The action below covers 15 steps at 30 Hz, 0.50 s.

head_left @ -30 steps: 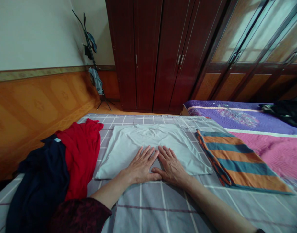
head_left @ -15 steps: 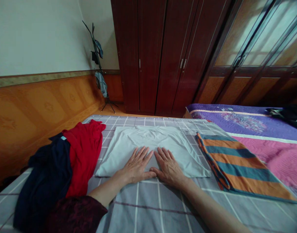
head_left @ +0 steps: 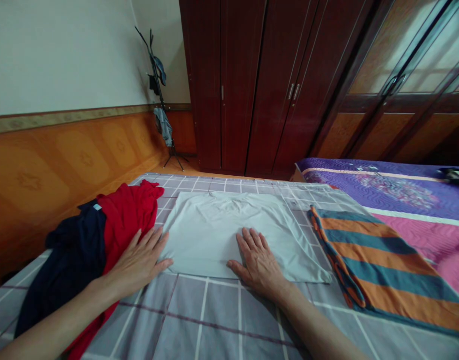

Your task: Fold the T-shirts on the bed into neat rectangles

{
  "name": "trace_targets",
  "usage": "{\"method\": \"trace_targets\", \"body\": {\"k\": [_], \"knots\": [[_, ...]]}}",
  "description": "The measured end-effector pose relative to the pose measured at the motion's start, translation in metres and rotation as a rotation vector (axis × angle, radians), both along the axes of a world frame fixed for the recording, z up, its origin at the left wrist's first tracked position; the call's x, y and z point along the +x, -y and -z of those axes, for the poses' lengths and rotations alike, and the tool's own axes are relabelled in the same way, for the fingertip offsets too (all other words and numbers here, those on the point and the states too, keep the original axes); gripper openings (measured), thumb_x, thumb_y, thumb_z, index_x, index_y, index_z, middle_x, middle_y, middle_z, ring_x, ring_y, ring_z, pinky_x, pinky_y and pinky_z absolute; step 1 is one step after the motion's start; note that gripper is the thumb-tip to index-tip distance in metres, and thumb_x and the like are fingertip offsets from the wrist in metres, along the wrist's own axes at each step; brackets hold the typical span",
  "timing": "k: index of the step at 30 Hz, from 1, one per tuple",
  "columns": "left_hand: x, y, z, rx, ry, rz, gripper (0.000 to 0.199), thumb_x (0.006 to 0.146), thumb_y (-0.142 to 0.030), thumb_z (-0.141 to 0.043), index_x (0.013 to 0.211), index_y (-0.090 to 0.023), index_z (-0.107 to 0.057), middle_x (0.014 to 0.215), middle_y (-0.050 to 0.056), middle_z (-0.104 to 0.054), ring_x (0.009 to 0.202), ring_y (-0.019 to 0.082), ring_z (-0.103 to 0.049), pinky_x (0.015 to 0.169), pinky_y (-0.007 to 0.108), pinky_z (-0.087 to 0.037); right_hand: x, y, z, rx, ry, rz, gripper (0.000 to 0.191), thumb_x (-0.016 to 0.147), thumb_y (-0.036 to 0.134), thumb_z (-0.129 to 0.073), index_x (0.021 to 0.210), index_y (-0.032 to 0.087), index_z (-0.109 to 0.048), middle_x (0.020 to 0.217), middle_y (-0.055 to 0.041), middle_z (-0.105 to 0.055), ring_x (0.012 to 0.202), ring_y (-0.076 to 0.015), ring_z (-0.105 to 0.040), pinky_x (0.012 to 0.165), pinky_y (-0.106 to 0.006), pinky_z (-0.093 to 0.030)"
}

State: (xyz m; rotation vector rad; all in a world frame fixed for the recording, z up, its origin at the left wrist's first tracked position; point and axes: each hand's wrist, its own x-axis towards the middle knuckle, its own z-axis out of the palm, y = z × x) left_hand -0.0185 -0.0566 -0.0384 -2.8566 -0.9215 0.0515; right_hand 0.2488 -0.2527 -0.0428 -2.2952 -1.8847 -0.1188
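A white shirt (head_left: 214, 235), folded into a wide shape, lies flat on the grey checked bedsheet (head_left: 184, 320). My left hand (head_left: 141, 260) is open at the shirt's left edge, its fingers spread between the white cloth and a red garment (head_left: 129, 210). On the lower middle of the shirt rests my right hand (head_left: 257, 260), palm down with fingers apart. Neither hand grips anything.
A dark blue garment (head_left: 71, 250) lies beside the red one at the left. To the right is a folded orange and teal striped cloth (head_left: 383, 265). Beyond are a purple and pink bedcover (head_left: 394, 190), dark red wardrobes (head_left: 237, 90) and a coat stand (head_left: 159, 95).
My left hand has slid left from the middle of the shirt to its left edge. My right hand stays on the shirt. The view has shifted slightly.
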Motion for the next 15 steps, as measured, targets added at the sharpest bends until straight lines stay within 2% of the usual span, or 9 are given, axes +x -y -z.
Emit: {"method": "trace_targets", "body": {"k": [3,5,7,9,12,15], "knots": [[0.033,0.012,-0.022,-0.021,-0.008,0.143,0.066,0.091,-0.055,-0.038,0.145,-0.017,-0.03,0.153,0.01,-0.019,0.142,0.027,-0.013,0.114,0.047,-0.009,0.0,0.001,0.002,0.028,0.001,-0.001,0.067,0.088,0.053,-0.046,0.137,0.008,-0.043,0.145,-0.0212,-0.035,0.135,-0.0361,-0.027,0.109,-0.052,-0.026],[0.065,0.025,-0.029,-0.079,0.006,0.259,0.068,0.092,-0.056,-0.034,0.147,-0.018,-0.021,0.154,0.008,-0.016,0.142,0.023,-0.01,0.115,0.044,-0.006,0.0,0.0,0.002,0.023,0.012,-0.009,0.066,0.088,0.052,-0.047,0.137,0.008,-0.043,0.144,-0.0217,-0.035,0.135,-0.0362,-0.028,0.108,-0.053,-0.027],[0.095,0.038,-0.027,-0.155,0.027,0.367,0.074,0.091,-0.062,-0.031,0.149,-0.018,-0.014,0.155,0.008,-0.011,0.143,0.022,-0.005,0.116,0.043,-0.004,-0.002,-0.001,0.001,0.014,0.034,-0.023,0.067,0.088,0.051,-0.047,0.138,0.008,-0.043,0.145,-0.0221,-0.035,0.135,-0.0368,-0.028,0.107,-0.054,-0.028],[0.113,0.046,-0.017,-0.233,0.025,0.433,0.076,0.09,-0.065,-0.026,0.149,-0.018,-0.012,0.156,0.008,-0.007,0.143,0.022,-0.002,0.116,0.043,-0.002,-0.002,-0.001,0.002,0.014,0.058,-0.03,0.066,0.088,0.052,-0.045,0.138,0.008,-0.042,0.144,-0.0221,-0.035,0.134,-0.0372,-0.029,0.106,-0.054,-0.029],[0.113,0.047,-0.005,-0.31,-0.006,0.431,0.073,0.093,-0.061,-0.02,0.149,-0.016,-0.011,0.156,0.01,-0.003,0.143,0.022,0.002,0.115,0.044,-0.001,0.004,0.008,0.008,0.036,0.108,-0.009,0.064,0.089,0.052,-0.043,0.138,0.01,-0.043,0.144,-0.0204,-0.037,0.133,-0.0365,-0.031,0.105,-0.054,-0.031],[0.093,0.038,-0.008,-0.331,-0.057,0.377,0.069,0.095,-0.055,-0.026,0.149,-0.016,-0.01,0.155,0.01,-0.001,0.142,0.024,0.004,0.115,0.046,-0.002,0.025,0.029,0.017,0.069,0.183,0.037,0.06,0.089,0.051,-0.043,0.137,0.014,-0.046,0.143,-0.0175,-0.041,0.131,-0.0357,-0.036,0.103,-0.055,-0.034]]}}
